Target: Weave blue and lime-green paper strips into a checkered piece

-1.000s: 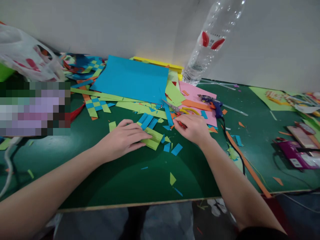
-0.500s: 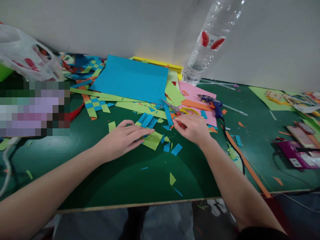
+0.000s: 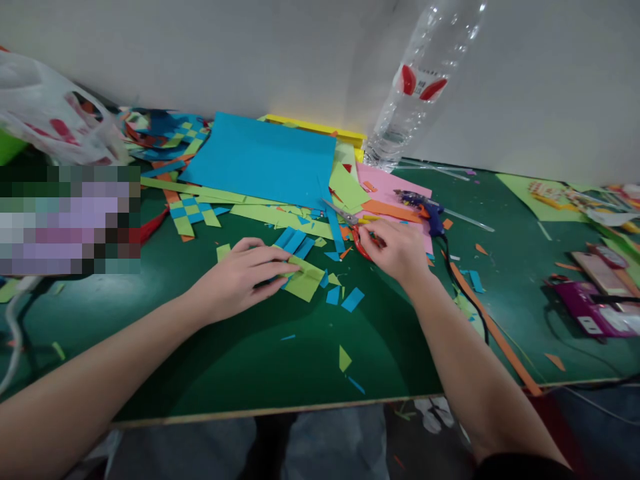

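Observation:
My left hand (image 3: 245,275) lies on the green table (image 3: 280,360), its fingers pressing and pinching a lime-green paper piece (image 3: 306,280) next to several short blue strips (image 3: 295,241). My right hand (image 3: 397,250) has its fingers curled around the red and yellow handles of a pair of scissors (image 3: 350,223), whose blades point up and to the left over the paper. The scissors still rest on the table.
A large blue sheet (image 3: 263,160), lime strips and a pink sheet (image 3: 387,190) lie behind my hands. A clear plastic bottle (image 3: 420,87) stands by the wall. A blue glue gun (image 3: 427,210) with its black cord lies right of the scissors. Woven paper mats (image 3: 193,213), scraps and a plastic bag (image 3: 47,110) crowd the left.
My right hand has slid up and right onto the scissor handles and closed on them. My left hand's fingers shifted slightly on the lime paper.

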A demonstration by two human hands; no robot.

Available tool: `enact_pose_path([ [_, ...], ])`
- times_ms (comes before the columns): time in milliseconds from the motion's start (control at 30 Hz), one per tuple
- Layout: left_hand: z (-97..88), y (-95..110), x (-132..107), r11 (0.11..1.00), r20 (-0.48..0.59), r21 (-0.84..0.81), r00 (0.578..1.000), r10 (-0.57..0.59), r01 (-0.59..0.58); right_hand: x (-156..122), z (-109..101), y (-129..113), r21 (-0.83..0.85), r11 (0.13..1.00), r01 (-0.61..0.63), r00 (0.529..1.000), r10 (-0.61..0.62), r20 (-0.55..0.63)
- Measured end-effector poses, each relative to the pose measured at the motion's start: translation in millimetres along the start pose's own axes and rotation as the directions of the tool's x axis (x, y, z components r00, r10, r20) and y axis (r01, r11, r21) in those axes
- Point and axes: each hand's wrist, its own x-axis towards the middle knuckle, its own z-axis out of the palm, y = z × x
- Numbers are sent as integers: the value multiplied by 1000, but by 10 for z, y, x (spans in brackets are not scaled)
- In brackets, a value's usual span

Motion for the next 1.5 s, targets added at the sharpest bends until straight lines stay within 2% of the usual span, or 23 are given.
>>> enact_pose_path([
  [133,-43,-17,2,999,-45,-32,999,-22,21,8,-84,189,-87,993,-84,989,72,-129],
  [233,-73,-34,4,998,-62,-34,996,-58,56,-7,-159,407,-149,945,-290,936,247,-252],
  [300,-84,-45,4,994,-73,-45,992,-107,104,-35,-185,557,-187,884,-428,889,374,-265],
  [400,-90,-60,-2,981,-85,-79,979,-184,177,-95,-180,739,-252,800,-544,837,500,-221],
  [533,-94,-71,-21,967,-107,-105,964,-243,232,-192,-127,869,-343,612,-713,684,713,-150],
  [633,-96,-81,-41,961,-110,-109,958,-266,254,-275,-83,933,-419,490,-764,573,814,-93],
  [700,-94,-91,-53,961,-107,-108,958,-266,255,-330,-63,980,-463,436,-772,518,853,-61],
  [767,-91,-99,-61,961,-102,-102,958,-267,257,-378,-52,1029,-494,407,-768,482,876,-28],
  [1000,-143,-78,-34,966,-63,-82,966,-251,246,-397,-57,1122,-508,387,-769,456,890,-12],
  [1100,-169,-56,-14,969,-82,-92,969,-235,227,-332,-120,1107,-504,378,-777,453,891,-31],
  [1167,-176,-48,-5,968,-111,-96,964,-242,232,-270,-170,1068,-469,406,-785,485,872,-58],
  [1267,-182,-50,-1,964,-108,-85,960,-259,251,-166,-215,966,-354,495,-794,554,828,-84],
  [1300,-185,-54,-2,964,-103,-76,959,-263,256,-133,-216,921,-317,511,-799,560,824,-82],
  [1400,-187,-69,-5,964,-98,-30,959,-266,264,-59,-184,768,-228,571,-788,588,809,-6],
  [1500,-175,-82,-9,959,-124,-2,952,-282,284,-27,-119,595,-116,651,-750,646,759,85],
])
